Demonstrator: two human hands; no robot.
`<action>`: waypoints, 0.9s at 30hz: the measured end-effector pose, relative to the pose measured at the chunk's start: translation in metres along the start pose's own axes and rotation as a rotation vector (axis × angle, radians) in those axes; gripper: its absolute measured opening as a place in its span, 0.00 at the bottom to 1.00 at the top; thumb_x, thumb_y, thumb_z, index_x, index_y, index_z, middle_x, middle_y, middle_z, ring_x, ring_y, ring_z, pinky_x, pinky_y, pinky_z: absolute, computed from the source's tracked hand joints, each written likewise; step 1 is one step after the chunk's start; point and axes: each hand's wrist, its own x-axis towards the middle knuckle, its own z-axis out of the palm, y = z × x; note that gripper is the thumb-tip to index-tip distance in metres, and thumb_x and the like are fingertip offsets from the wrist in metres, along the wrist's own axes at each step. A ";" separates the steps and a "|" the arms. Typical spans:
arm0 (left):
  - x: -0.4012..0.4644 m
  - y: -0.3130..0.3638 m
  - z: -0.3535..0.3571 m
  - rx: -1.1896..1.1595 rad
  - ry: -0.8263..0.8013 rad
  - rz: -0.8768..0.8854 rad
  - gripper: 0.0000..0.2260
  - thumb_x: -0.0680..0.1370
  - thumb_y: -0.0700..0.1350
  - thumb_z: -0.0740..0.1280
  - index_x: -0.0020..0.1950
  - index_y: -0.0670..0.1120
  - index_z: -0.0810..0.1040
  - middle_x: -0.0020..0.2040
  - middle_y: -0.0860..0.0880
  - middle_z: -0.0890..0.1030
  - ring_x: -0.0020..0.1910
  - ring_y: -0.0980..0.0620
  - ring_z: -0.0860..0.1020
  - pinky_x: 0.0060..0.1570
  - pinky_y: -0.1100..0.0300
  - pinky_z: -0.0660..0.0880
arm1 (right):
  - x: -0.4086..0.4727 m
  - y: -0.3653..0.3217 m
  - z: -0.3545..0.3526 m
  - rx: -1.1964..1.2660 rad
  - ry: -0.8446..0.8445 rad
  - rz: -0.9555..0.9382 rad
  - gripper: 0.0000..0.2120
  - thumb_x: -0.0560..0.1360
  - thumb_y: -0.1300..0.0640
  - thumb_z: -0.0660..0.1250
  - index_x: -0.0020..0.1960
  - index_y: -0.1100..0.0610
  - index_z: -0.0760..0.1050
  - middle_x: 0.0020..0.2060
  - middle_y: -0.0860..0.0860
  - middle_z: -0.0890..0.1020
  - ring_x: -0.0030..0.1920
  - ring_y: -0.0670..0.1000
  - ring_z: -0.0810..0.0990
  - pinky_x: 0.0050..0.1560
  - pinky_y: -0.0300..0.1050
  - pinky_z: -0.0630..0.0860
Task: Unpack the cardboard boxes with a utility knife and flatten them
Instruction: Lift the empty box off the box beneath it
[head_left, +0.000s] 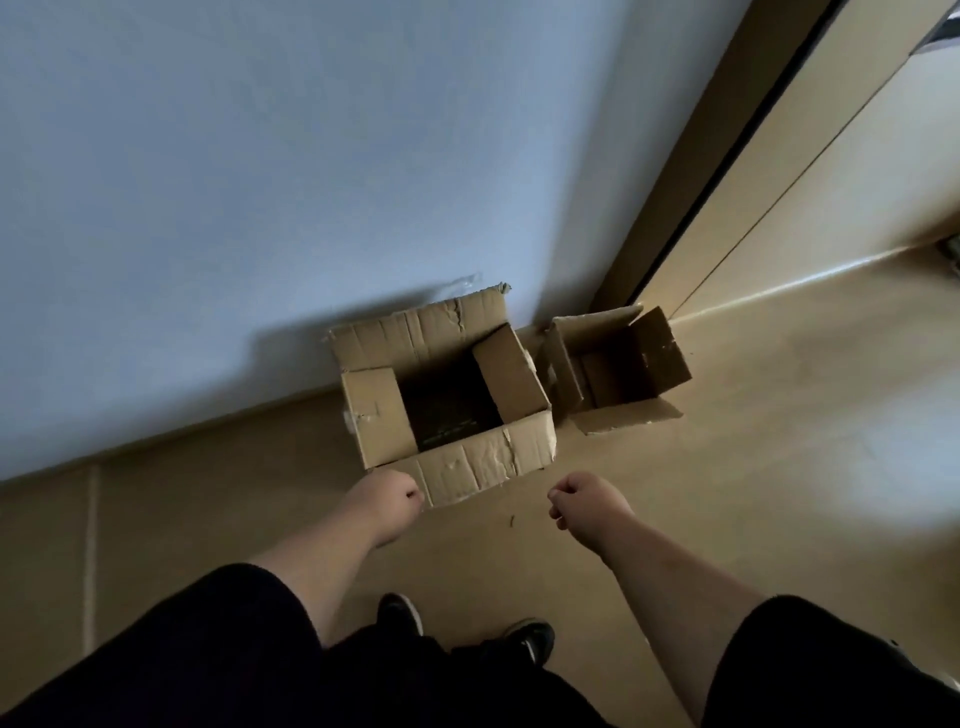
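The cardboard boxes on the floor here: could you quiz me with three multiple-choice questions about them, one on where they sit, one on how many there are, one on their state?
1. Where does the larger box stand?
A. against the wall
B. on a table
C. on a chair

2. How many boxes are in view?
A. one
B. two
C. four

3. What state are the boxes in?
A. taped shut
B. flattened
C. open, flaps up

Answers:
1 A: its far flap touches the wall, with the floor under it.
2 B: only the larger box and the smaller box to its right show.
3 C: both tops gape, dark insides visible.
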 end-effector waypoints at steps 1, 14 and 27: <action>0.003 0.001 -0.001 -0.023 0.007 -0.018 0.12 0.81 0.49 0.60 0.49 0.48 0.82 0.47 0.48 0.82 0.46 0.51 0.79 0.46 0.55 0.75 | 0.004 -0.004 0.000 -0.023 -0.019 -0.025 0.08 0.79 0.56 0.62 0.45 0.53 0.79 0.42 0.50 0.83 0.44 0.51 0.83 0.40 0.43 0.78; 0.047 -0.021 0.041 -0.278 0.015 -0.166 0.06 0.79 0.45 0.62 0.48 0.51 0.79 0.51 0.49 0.81 0.50 0.52 0.78 0.54 0.52 0.78 | 0.092 -0.015 0.025 -0.159 -0.079 -0.118 0.05 0.79 0.51 0.63 0.52 0.48 0.77 0.45 0.48 0.82 0.45 0.48 0.80 0.43 0.44 0.78; 0.199 -0.013 0.141 -0.229 0.197 -0.278 0.21 0.80 0.48 0.64 0.73 0.50 0.67 0.65 0.48 0.76 0.56 0.49 0.78 0.51 0.54 0.78 | 0.311 0.031 0.039 -0.498 -0.110 -0.284 0.16 0.78 0.50 0.63 0.65 0.49 0.74 0.59 0.51 0.79 0.52 0.51 0.79 0.49 0.49 0.80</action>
